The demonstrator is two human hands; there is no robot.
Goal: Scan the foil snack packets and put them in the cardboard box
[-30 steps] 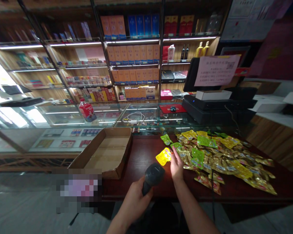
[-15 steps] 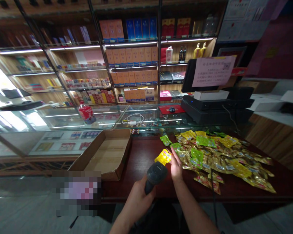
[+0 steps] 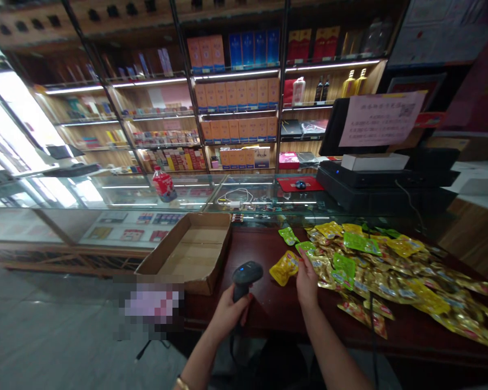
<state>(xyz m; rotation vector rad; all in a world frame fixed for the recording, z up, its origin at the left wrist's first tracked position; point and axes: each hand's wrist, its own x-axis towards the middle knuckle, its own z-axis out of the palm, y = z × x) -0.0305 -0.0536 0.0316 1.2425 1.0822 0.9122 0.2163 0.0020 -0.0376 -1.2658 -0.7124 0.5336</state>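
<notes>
My left hand [image 3: 229,311] is wrapped round the handle of a black barcode scanner [image 3: 248,272], whose head points to the right. A small blue light glows on top of it. Just right of the scanner, my right hand [image 3: 308,279] pinches the edge of a yellow snack packet [image 3: 283,268] above the dark red table [image 3: 260,309]. Beyond that hand spreads a heap of gold, yellow and green snack packets [image 3: 394,271]. A green packet [image 3: 288,236] lies at the heap's left end.
An open cardboard box [image 3: 217,271] stands on the table's left. Behind runs a glass display counter [image 3: 195,189] bearing a red-labelled bottle [image 3: 163,185], a mouse [image 3: 301,185] and a monitor [image 3: 335,127]. A black cable [image 3: 373,336] hangs over the front right.
The scanner has moved left, away from the yellow packet, and its bright light no longer falls on the packet. The packet has tilted in my right hand. The view has shifted left.
</notes>
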